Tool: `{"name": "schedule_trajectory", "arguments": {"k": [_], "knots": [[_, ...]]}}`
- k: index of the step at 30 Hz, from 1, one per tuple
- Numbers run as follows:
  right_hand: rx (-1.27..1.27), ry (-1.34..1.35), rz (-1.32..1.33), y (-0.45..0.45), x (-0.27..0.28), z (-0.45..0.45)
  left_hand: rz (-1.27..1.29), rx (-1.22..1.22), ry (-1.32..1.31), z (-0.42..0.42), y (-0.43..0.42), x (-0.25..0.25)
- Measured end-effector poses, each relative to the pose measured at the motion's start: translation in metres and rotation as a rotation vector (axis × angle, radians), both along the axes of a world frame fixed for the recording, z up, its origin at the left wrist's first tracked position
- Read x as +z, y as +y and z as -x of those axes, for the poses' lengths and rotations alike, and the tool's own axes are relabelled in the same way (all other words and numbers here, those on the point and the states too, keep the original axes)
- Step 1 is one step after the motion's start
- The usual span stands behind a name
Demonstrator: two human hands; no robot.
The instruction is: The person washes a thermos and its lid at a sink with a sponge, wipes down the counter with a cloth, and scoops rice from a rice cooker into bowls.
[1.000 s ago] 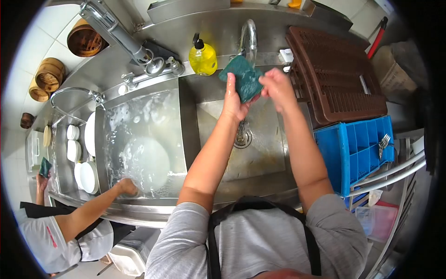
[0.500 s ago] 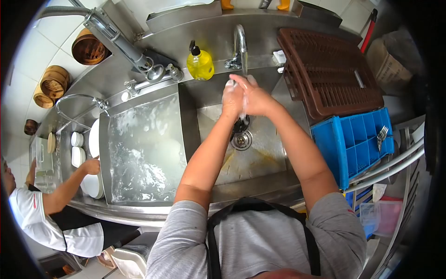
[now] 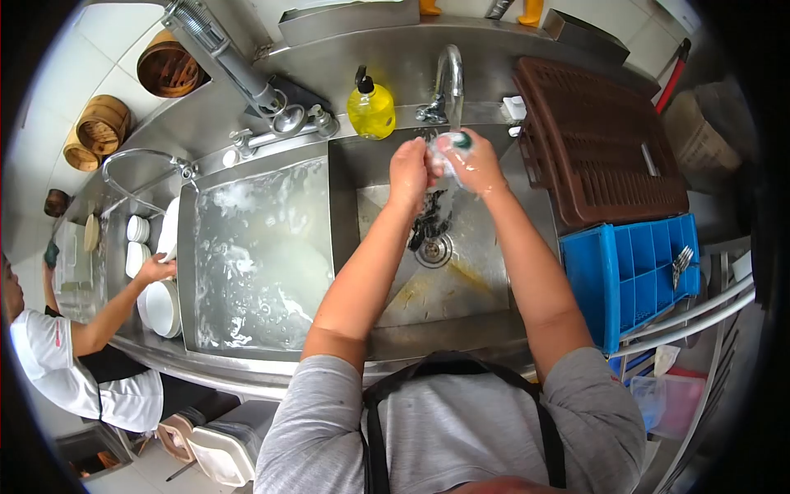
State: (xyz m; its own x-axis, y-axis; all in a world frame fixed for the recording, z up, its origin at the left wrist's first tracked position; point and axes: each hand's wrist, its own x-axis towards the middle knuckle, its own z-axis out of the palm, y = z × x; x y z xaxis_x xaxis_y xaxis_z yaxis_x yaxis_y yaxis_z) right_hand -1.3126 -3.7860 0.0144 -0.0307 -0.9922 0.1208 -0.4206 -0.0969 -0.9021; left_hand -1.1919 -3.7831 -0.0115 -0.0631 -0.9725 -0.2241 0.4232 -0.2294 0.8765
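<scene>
Under the chrome faucet [image 3: 450, 82] both my hands are close together over the right sink basin [image 3: 387, 309]. My right hand [image 3: 479, 169] is closed round a wet green scouring pad [image 3: 462, 140] with white suds around it. My left hand [image 3: 409, 171] is beside it with curled fingertips at the suds; whether it grips anything is hidden. Water runs from the spout onto the right hand. Below lies a dark, wet, irregular thing [image 3: 432, 216] by the drain [image 3: 434, 250]. A bottle of yellow soap [image 3: 371, 111] stands behind the basin.
The left basin [image 3: 255, 255] holds cloudy, sudsy water. Far left, a co-worker's hand [image 3: 155, 269] touches white dishes [image 3: 162, 309]. To the right are a brown slotted rack [image 3: 601, 148] and a blue divided bin [image 3: 588, 284] with forks [image 3: 681, 265].
My hands have moved from rubbing together to apart slightly, and a green pad now shows in the right one. More of the dark thing shows below. The co-worker's hand has moved among the dishes.
</scene>
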Motion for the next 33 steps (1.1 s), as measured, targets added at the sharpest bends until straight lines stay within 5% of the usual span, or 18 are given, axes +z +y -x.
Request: {"name": "schedule_trajectory", "arguments": {"k": [3, 6, 8, 10, 13, 16, 20, 26, 33], "knots": [[0.000, -0.471, -0.238, -0.008, -0.003, -0.002, 0.271, 0.250, -0.290, -0.022, -0.029, 0.002], [0.384, -1.048, -0.564, -0.014, -0.006, -0.008, 0.535, 0.687, -0.544, -0.060, -0.087, 0.013], [0.380, -1.165, -0.590, -0.020, -0.006, -0.023, 0.312, 0.524, -0.513, -0.079, -0.106, 0.033], [0.323, -1.278, -0.625, -0.025, 0.002, -0.039, 0.424, 0.393, -0.497, -0.089, -0.133, 0.034], [0.333, -1.361, -0.653, -0.036, 0.002, -0.056, 0.550, -0.015, -0.987, -0.103, -0.153, 0.051], [0.352, -1.399, -0.664, -0.041, 0.003, -0.065, 0.513, -0.179, -1.451, -0.102, -0.157, 0.078], [0.284, -1.470, -0.640, -0.047, 0.001, -0.076, 0.372, -0.005, -1.436, -0.092, -0.174, 0.056], [0.149, -1.497, -0.537, -0.064, 0.003, -0.083, 0.310, 0.041, -1.060, -0.090, -0.169, 0.035], [0.183, -1.521, -0.477, -0.082, 0.003, -0.082, 0.416, 0.158, -1.291, -0.084, -0.160, 0.035]]}}
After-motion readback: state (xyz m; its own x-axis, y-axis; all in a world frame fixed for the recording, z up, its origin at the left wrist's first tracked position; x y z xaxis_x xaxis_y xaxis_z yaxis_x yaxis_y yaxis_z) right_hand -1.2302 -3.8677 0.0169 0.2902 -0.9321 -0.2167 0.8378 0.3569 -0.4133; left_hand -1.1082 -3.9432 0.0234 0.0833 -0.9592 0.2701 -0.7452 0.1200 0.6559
